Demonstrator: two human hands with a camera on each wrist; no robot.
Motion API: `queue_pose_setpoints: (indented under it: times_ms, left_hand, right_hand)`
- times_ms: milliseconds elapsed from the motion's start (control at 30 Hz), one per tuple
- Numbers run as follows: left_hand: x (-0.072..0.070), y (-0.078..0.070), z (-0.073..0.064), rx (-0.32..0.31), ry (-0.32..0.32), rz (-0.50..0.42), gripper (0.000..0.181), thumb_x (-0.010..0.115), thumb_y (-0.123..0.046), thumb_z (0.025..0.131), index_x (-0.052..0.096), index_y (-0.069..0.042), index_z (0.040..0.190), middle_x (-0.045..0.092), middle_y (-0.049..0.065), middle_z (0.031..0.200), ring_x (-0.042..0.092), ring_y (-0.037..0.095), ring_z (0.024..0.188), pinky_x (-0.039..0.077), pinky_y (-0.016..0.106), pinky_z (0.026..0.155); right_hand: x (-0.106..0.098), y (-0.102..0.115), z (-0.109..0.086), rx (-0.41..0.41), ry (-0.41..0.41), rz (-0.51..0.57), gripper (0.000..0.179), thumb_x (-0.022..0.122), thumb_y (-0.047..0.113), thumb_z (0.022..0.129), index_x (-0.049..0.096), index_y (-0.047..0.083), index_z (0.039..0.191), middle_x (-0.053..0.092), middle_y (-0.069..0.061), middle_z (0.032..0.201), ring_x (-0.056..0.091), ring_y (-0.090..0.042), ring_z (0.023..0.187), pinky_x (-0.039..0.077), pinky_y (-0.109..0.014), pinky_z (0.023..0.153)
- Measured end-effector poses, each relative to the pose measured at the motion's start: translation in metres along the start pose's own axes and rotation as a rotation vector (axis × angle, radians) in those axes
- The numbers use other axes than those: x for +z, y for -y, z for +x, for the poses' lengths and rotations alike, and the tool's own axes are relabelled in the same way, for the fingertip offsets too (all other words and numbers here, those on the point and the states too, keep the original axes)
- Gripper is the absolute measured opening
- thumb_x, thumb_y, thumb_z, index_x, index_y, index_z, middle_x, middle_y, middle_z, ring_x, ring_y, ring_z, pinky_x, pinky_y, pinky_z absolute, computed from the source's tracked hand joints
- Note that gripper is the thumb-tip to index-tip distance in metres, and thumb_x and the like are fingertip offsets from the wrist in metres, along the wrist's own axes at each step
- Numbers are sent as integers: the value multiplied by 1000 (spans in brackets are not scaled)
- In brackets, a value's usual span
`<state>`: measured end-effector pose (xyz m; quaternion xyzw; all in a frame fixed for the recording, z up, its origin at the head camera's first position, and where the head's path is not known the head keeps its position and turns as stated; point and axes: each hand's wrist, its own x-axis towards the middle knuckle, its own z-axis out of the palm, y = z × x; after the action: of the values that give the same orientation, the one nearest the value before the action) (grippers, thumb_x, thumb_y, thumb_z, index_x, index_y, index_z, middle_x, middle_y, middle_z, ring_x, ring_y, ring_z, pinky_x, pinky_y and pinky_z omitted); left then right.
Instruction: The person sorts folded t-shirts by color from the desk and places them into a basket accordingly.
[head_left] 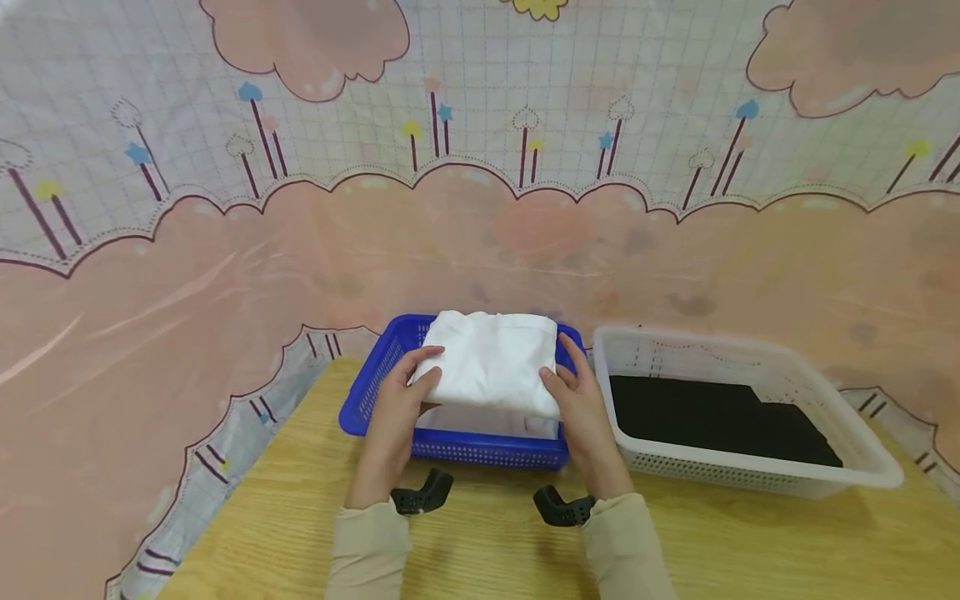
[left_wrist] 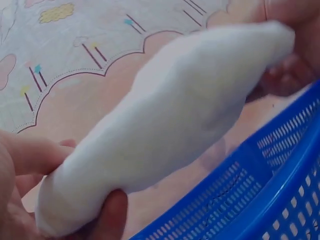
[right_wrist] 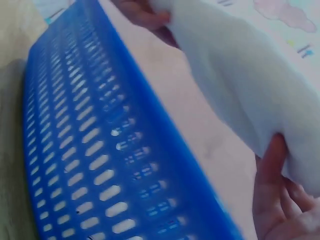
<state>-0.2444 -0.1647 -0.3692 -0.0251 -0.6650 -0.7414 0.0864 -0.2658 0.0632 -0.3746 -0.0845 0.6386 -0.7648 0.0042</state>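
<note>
Both hands hold a folded white cloth (head_left: 491,360) by its two short ends, over a blue perforated basket (head_left: 480,450). My left hand (head_left: 401,400) pinches the left end, thumb on the near face and fingers behind. At the opposite end my right hand (head_left: 583,400) grips in the same way. In the left wrist view the cloth (left_wrist: 165,110) looks thick and rounded, sagging a little between the hands. The right wrist view has the cloth (right_wrist: 245,75) above the basket's slotted side wall (right_wrist: 90,145). More white material (head_left: 480,421) shows inside the basket below.
Right of the blue basket stands a white plastic basket (head_left: 757,479) with flat black folded pieces (head_left: 705,417) in it. Both stand on a wooden table (head_left: 480,542). A patterned curtain (head_left: 480,233) hangs behind. Black wrist mounts (head_left: 423,493) sit under the wrists.
</note>
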Motion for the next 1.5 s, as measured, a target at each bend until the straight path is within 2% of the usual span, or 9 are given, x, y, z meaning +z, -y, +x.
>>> queue_pose_setpoints:
  times_ms: [100, 233, 500, 633, 800, 967, 1100, 1233, 1500]
  left_hand:
    - [-2, -1, 2, 14, -1, -51, 26, 53, -16, 90, 57, -19, 115, 43, -5, 128, 51, 21, 104, 45, 33, 83]
    - [-5, -1, 3, -3, -40, -56, 30, 52, -12, 90, 56, -21, 118, 43, -4, 128, 50, 19, 106, 44, 32, 86]
    - [-13, 6, 2, -33, -30, 82, 39, 60, -17, 86, 53, -30, 122, 39, -6, 132, 48, 16, 108, 43, 35, 86]
    - [-16, 8, 2, -13, 19, 157, 43, 62, -18, 84, 52, -33, 123, 34, -4, 136, 45, 17, 112, 44, 34, 85]
    - [-17, 16, 0, -10, 97, 233, 40, 61, -15, 85, 54, -34, 120, 35, -5, 136, 48, 18, 111, 45, 34, 84]
    - [-22, 16, 1, -32, 90, 284, 36, 60, -17, 86, 56, -37, 116, 35, -8, 134, 51, 20, 106, 46, 37, 83]
    - [-23, 12, 4, -22, 89, 322, 36, 59, -17, 86, 55, -38, 116, 36, -8, 133, 49, 22, 106, 47, 35, 80]
    - [-22, 12, 5, 40, 109, 337, 35, 57, -16, 87, 56, -34, 117, 40, -8, 129, 44, 21, 111, 45, 36, 82]
    - [-20, 12, 5, 126, 81, 427, 32, 57, -13, 87, 59, -27, 116, 46, -7, 125, 31, 14, 124, 29, 40, 100]
  right_hand:
    - [5, -3, 6, -45, -14, 39, 61, 57, 22, 88, 26, 33, 139, 38, -8, 131, 43, -20, 116, 39, -40, 91]
    - [9, -7, 10, -84, 93, 129, 63, 58, 17, 87, 26, 31, 140, 38, -8, 134, 45, -24, 116, 45, -38, 85]
    - [7, -19, 9, -70, 306, 94, 70, 57, 3, 86, 23, 32, 140, 23, 0, 143, 39, -29, 119, 46, -43, 83]
    - [8, -22, 10, -70, 262, 25, 74, 49, -8, 84, 25, 37, 138, 26, -1, 141, 43, -33, 113, 49, -46, 75]
    - [10, -25, 4, 6, 141, -170, 75, 49, -5, 83, 26, 46, 134, 35, -4, 133, 53, -31, 96, 52, -43, 63]
    - [11, -24, 1, 7, 131, -343, 72, 50, 5, 88, 20, 51, 134, 28, -1, 139, 60, -30, 78, 52, -39, 55]
    - [13, -19, 3, 16, 132, -325, 65, 45, 7, 92, 23, 53, 132, 24, -1, 141, 62, -35, 68, 52, -39, 56]
    - [12, -17, 3, 4, 143, -288, 57, 38, 3, 93, 36, 47, 130, 41, -15, 130, 62, -38, 69, 52, -42, 61]
    - [10, -16, 4, -7, 167, -230, 42, 29, -4, 92, 53, 18, 119, 50, -19, 112, 63, -33, 76, 51, -40, 68]
